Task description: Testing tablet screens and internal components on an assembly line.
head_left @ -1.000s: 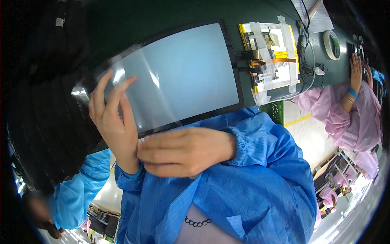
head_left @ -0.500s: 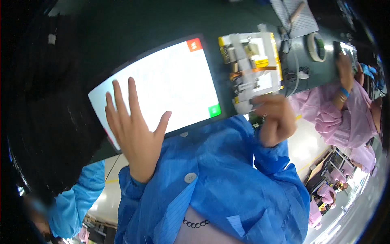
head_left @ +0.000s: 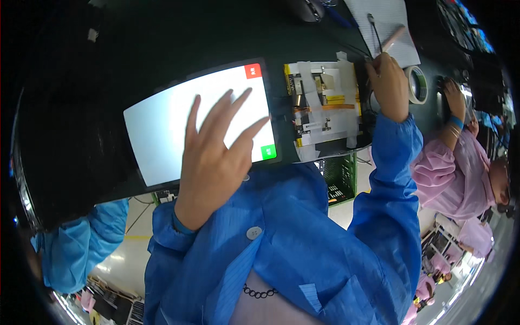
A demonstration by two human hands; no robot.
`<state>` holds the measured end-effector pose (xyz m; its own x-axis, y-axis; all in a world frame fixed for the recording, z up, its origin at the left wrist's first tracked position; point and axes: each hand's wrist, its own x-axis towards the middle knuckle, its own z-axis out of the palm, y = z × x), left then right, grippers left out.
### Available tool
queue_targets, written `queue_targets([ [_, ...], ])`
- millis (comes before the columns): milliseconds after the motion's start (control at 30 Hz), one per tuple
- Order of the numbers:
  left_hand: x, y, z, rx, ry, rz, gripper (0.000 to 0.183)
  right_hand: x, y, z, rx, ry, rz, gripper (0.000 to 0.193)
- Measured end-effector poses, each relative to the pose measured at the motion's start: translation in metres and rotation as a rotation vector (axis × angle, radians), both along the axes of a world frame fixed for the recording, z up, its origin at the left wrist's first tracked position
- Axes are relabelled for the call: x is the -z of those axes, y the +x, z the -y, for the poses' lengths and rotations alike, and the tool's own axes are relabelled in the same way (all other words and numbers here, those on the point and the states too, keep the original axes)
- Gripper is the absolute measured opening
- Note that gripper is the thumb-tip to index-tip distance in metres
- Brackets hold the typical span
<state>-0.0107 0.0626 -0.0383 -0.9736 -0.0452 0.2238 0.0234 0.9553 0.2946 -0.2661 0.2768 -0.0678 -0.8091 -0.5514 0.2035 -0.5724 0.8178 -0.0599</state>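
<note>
The left hand [head_left: 214, 157] hovers spread and flat over a lit display panel [head_left: 162, 127], its fingers fanned across the white glass; the grip is released and holds nothing, and I cannot tell whether the fingertips press the glass or float just above it. The panel lies face up on the dark table [head_left: 162, 38], with a small red square [head_left: 252, 71] at 1 corner and a green square [head_left: 268, 152] at the corner below it.

Just beside the panel's right edge sits a taped circuit board [head_left: 322, 105], joined to it by an orange ribbon cable [head_left: 336, 106]. The right hand [head_left: 389, 86] is at the far side of that board, clenched round a thin pinkish pen [head_left: 394, 38] that sticks up past the knuckles.

As a judgement: the panel looks thin, stiff and light, with smooth glass that would be slippery and easy to smudge or crack. It would best be taken by its dark border at the 2 long edges, never by the lit face. The ribbon looks soft and fragile, so panel and board would have to move together, without pulling or twisting the joint.

A roll of tape [head_left: 417, 84] lies near the right hand. Another person in a pink coat [head_left: 455, 162] works further right.
</note>
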Motion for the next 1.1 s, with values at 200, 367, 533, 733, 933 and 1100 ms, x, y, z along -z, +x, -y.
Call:
queue_targets([
  [200, 0.020, -0.033, 0.031, -0.226, -0.156, 0.039, 0.049, -0.020, 0.014, -0.018, 0.102, -0.067, 0.110, 0.019],
  [367, 0.017, -0.041, 0.032, -0.182, 0.003, 0.030, 0.050, -0.014, -0.011, -0.048, 0.147, -0.106, -0.067, 0.023],
  [533, 0.010, -0.042, 0.035, -0.204, 0.073, 0.002, 0.043, 0.013, -0.066, 0.004, -0.076, -0.222, -0.059, 0.023],
  [733, 0.005, -0.046, 0.044, -0.094, 0.186, -0.002, 0.039, 0.005, -0.096, 0.015, -0.178, -0.115, -0.192, 0.020],
  [933, -0.011, -0.015, 0.063, -0.044, 0.243, 0.031, 0.051, -0.057, 0.007, 0.021, -0.183, -0.376, -0.205, 0.018],
  [1100, -0.032, 0.045, 0.058, -0.275, 0.088, 0.180, 0.087, -0.061, 0.057, -0.007, -0.816, -0.370, -0.074, 0.020],
])
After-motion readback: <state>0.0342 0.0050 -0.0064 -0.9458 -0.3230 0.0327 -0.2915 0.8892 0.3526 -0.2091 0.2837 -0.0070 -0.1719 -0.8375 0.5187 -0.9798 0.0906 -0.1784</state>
